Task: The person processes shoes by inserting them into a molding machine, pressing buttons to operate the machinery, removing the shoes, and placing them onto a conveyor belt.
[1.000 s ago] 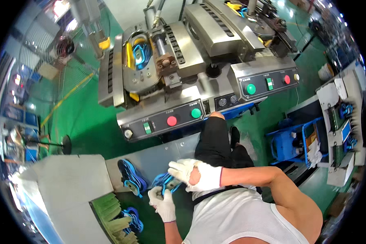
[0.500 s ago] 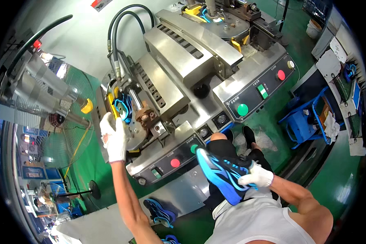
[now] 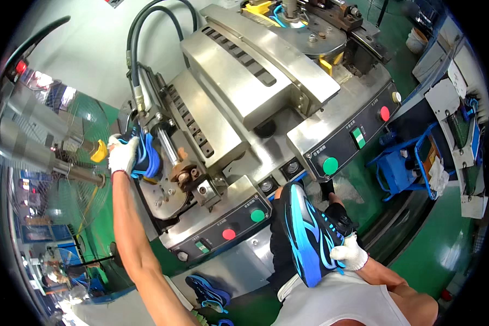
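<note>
Pale wall [image 3: 92,54] behind the machine [image 3: 236,87]; your left hand [image 3: 124,154] wraps one blue shoe [image 3: 150,156] over the metal plate [image 3: 157,200], where a firm, even grip should prevent scrapes. Well apart, your right hand [image 3: 349,253] clasps a second shoe [image 3: 303,239], probably best held clear of the green button [image 3: 257,215].

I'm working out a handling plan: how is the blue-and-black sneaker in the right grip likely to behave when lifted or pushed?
The sneaker is probably light for its size, since the right grip alone appears to hold it. Its thick-looking sole likely stays fairly stiff, while the fabric-looking upper may give when squeezed.
</note>
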A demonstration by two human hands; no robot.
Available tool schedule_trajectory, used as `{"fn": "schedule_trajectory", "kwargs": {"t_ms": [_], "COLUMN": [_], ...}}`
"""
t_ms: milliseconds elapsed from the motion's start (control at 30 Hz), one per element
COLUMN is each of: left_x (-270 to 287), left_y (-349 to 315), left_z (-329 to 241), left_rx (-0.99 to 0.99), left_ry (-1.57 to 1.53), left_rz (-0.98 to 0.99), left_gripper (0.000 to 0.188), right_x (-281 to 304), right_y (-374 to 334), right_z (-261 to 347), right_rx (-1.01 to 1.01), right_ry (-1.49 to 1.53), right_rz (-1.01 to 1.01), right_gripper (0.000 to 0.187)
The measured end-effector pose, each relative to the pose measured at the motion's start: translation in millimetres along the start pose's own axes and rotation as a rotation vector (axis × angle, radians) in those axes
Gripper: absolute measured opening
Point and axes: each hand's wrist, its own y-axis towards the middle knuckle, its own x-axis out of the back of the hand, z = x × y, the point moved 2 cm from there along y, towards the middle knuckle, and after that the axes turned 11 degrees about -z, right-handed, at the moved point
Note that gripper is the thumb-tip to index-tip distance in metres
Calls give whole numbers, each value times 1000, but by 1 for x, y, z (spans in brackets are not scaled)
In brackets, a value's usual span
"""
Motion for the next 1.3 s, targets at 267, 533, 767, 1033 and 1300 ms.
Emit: {"fn": "schedule_trajectory", "kwargs": {"t_ms": [267,533,767,1033,1300], "left_x": [172,143,51,20,26], "left_y": [-217,-508,-611,-607,-603], "left_z": [28,130,173,178,176], "left_rx": [-70,622,574,511,448], "left_ry": [-393,-471,-161,-340,-388], "left_rz": [-523,-197,-81,-10,-22], "left_gripper": [62,58,63,61,56], "right_x": [-74,-227,-437,-518,-522], "right_y": [15,48,143,358,374], "right_z": [23,38,55,18,10], "right_rx": [195,442,488,1034,1103], "right_ry": [-197,-305,-686,-1801,-1887], "right_rz": [42,144,414,-323,-258], "right_gripper": [74,49,17,44,45]}}
